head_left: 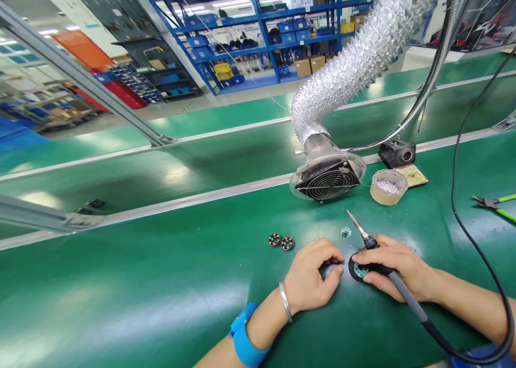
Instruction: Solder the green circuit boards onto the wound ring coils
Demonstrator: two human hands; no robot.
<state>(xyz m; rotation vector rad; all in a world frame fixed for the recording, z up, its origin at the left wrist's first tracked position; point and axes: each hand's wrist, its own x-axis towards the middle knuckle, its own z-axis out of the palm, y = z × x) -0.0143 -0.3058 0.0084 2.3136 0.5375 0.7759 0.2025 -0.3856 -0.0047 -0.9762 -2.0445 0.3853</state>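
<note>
My right hand (403,268) is wrapped round a soldering iron (407,295), its metal tip pointing up and away from me. The thumb and fingertips of the same hand touch a small round black part (353,271) with a green circuit board (359,270) in it, low over the bench. Just left of that part is my left hand (313,275), fingers curled and thumb close to the index fingertip. Whatever may be between those tips is too small to make out. Beyond the hands lies another small green board (345,232). Two copper-wound ring coils (281,242) lie to the left.
A fume extractor hood (330,180) on a silver duct (355,62) hangs over the bench. Behind the iron stand a round tub (389,188), a yellow sponge tray (411,175) and a dark iron holder (397,153). Green-handled cutters (497,204) lie right, past the black cable (455,196).
</note>
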